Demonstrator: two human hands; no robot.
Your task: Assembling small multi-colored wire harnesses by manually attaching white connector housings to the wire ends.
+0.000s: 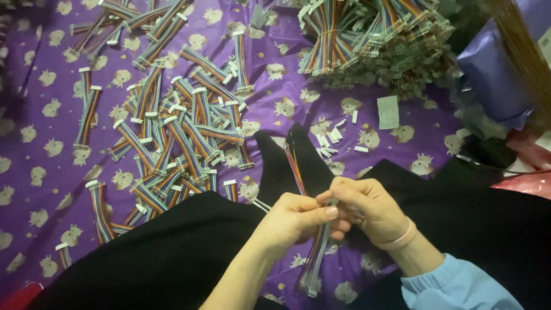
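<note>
Up close, ribbon cable pinched between left hand and right hand.

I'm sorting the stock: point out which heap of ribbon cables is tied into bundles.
The heap at top right: its cables are bound in tight bunches. The pile at left lies loose and scattered on the purple cloth.
</note>
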